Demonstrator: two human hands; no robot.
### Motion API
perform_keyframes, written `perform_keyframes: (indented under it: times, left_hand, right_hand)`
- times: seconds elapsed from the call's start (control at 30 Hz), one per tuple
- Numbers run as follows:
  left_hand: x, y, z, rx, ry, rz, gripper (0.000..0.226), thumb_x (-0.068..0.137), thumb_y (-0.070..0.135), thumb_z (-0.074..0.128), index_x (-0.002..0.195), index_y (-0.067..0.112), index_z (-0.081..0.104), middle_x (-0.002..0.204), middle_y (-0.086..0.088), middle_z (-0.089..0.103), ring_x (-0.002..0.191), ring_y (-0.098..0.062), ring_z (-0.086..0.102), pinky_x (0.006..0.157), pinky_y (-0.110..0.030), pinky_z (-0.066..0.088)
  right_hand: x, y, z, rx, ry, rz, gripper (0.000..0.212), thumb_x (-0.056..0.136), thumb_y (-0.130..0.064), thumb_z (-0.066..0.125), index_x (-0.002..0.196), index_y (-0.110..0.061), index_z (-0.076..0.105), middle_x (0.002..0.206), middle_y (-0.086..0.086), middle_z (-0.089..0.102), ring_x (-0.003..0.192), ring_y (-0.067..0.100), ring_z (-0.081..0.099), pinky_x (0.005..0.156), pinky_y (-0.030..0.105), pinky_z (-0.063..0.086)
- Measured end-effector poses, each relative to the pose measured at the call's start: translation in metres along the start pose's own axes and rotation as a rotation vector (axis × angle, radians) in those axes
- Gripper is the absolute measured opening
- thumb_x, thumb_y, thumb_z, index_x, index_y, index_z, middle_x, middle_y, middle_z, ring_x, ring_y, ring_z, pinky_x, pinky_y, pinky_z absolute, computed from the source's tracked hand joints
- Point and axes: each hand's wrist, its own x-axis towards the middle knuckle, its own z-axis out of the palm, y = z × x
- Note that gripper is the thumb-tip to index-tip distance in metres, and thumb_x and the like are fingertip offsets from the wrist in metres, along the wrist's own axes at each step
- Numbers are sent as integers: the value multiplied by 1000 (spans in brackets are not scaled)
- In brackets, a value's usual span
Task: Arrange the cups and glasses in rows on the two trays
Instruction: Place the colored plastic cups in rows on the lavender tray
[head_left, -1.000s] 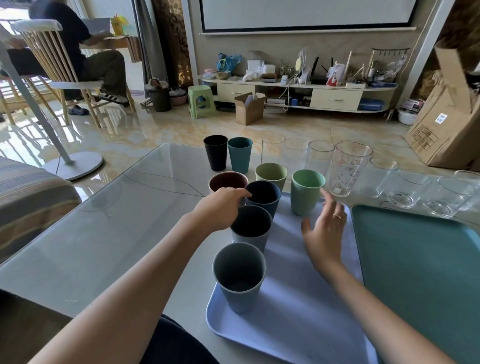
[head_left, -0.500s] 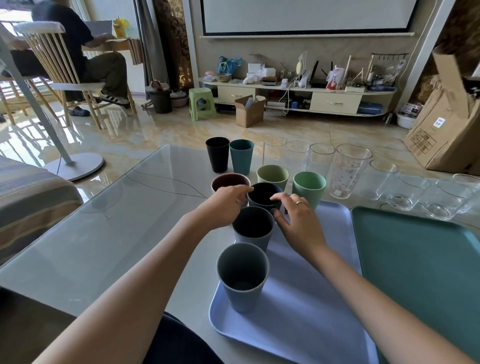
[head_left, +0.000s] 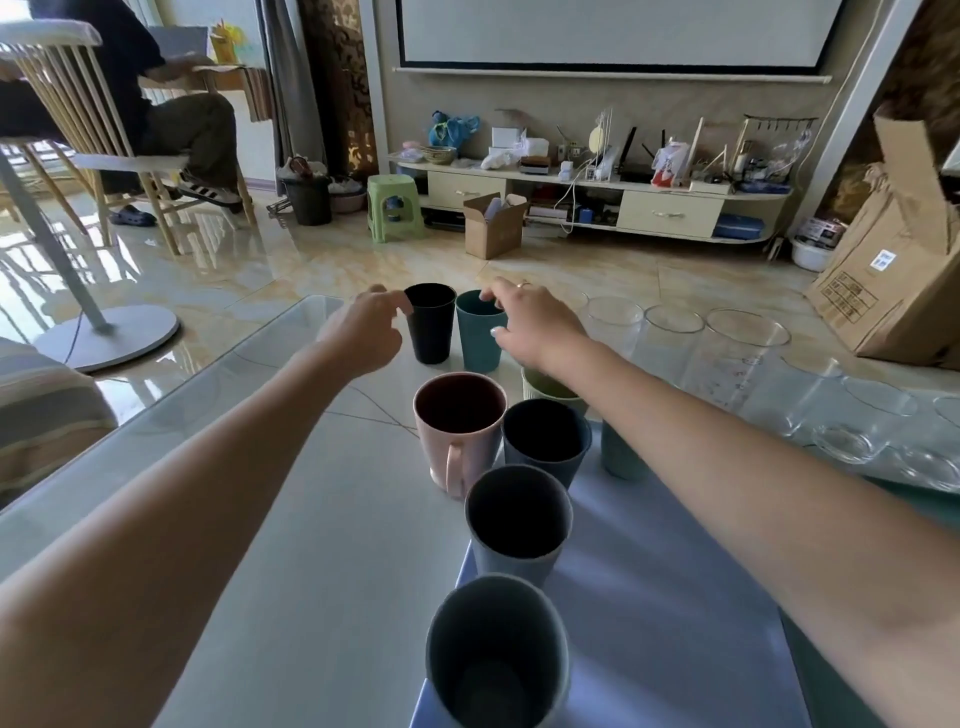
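Note:
At the far side of the glass table, my left hand curls its fingers at the rim of a black cup. My right hand pinches the rim of the teal cup beside it. On the lavender tray a dark blue cup, a grey-blue cup and a grey cup stand in a line. A pink mug stands just off the tray's left corner. My right arm partly hides an olive cup and a green cup. The teal tray lies to the right.
Several clear glasses stand along the table's far right edge, some low ones nearer the teal tray. Beyond the table are a cardboard box, a fan base and a seated person.
Both hands left the cups on the lavender tray and reached forward to the black and teal cups at the table's far edge. The view moved closer and lower.

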Motion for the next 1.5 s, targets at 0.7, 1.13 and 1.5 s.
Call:
perform_keyframes:
  times: [0.7,1.13,1.5]
  left_hand:
    - [47,6,26,-29,177,25,15,96,17,44,84,9,41,89,-12,49,75,-32,50,65,-42,45]
    - [-102,128,-93,-149,204,299,14,95,19,52,97,5,53,92,-10,57,70,-29,60,60,-40,52]
    - [-154,163,-58,-327,150,259,15,94,17,53,83,9,47,85,-8,56,65,-25,58,57,-38,52]
  right_hand:
    - [69,8,34,74,-10,29,24,89,2,38,77,-18,46,92,13,54,79,31,53,59,35,37]
    - [-94,-7,-107,249,318,-125,21,90,-2,43,99,-14,58,95,11,61,84,30,56,73,43,49]
    - [-197,48,-103,206,161,-6,22,91,-1,46,101,-14,60,89,0,55,85,22,52,71,35,41]
